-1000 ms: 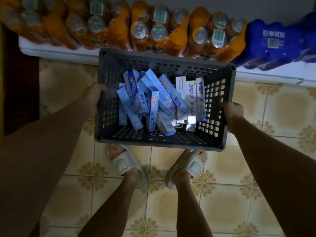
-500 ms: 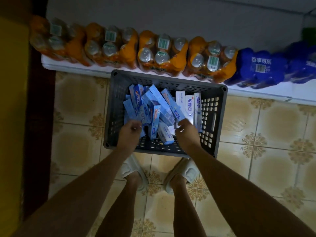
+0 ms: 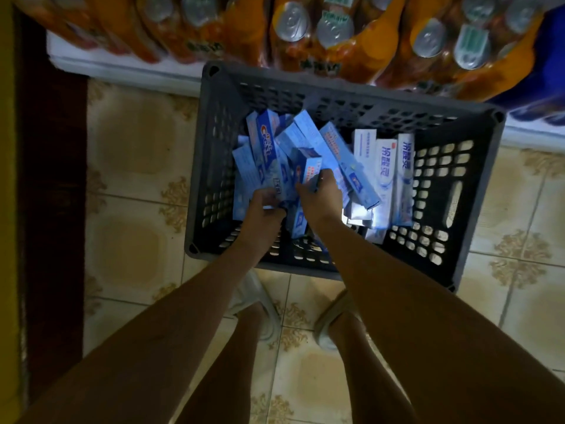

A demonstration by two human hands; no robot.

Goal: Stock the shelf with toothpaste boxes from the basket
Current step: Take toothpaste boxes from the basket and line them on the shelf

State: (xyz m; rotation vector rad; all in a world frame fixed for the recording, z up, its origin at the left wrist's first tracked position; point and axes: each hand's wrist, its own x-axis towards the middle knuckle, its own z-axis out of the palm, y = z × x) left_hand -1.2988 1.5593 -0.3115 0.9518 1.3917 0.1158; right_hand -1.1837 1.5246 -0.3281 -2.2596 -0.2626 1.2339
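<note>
Head view: both hands are inside the basket [image 3: 214, 154]; left hand [image 3: 264, 208] and right hand [image 3: 321, 195] each pinch blue boxes [image 3: 269, 154].

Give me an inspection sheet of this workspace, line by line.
Surface: patterned tile floor; the grey basket sits on it.
Job's things: blue toothpaste boxes piled loosely in the basket's left part; white toothpaste boxes stand on end to their right.
Clutter: nothing seen.
Hands: left hand grips the near end of a blue box; right hand grips another blue box.
Cables: nothing seen.
Surroundings: shrink-wrapped orange drink cans and blue packs on a low white ledge behind the basket; the person's slippered feet at the basket's near edge.
</note>
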